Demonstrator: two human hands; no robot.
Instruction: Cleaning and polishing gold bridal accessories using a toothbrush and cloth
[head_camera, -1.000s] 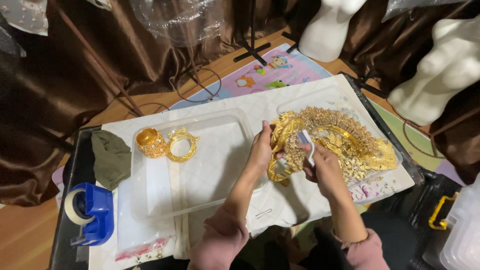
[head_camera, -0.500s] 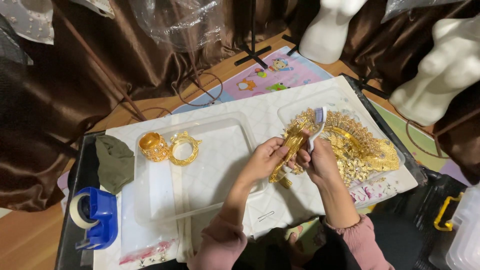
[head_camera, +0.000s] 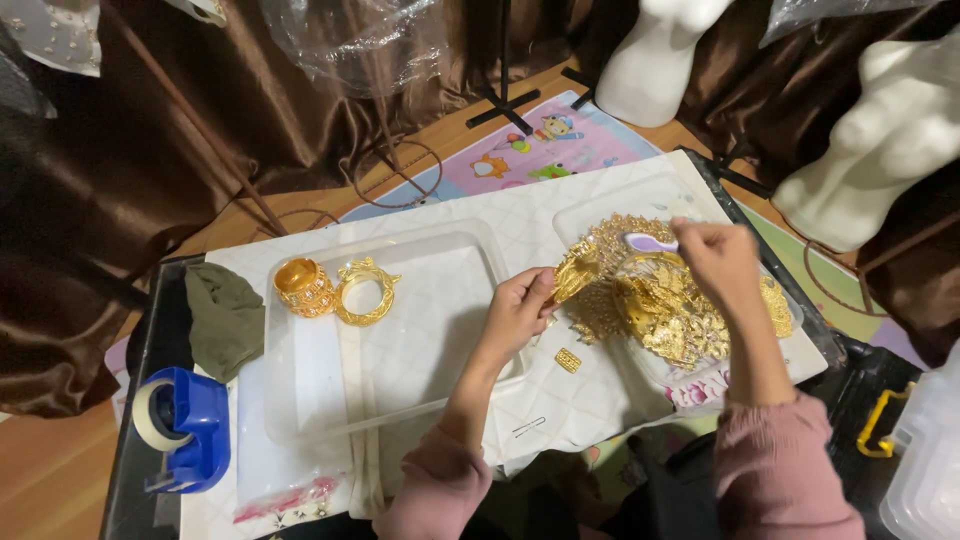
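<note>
Two hands work an ornate gold filigree headpiece (head_camera: 670, 300): left hand (head_camera: 515, 315) pinching its edge, right hand (head_camera: 718, 262) fingers gripping a purple-and-white brush (head_camera: 648, 241).

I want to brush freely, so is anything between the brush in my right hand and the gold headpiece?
Nothing visible. The right hand holds the brush right over the gold headpiece, and the left hand only pinches its left edge.

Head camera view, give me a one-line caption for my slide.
Left hand pinches a gold ornament while the right hand holds a small brush over it, two gold bangles nearby.
</note>
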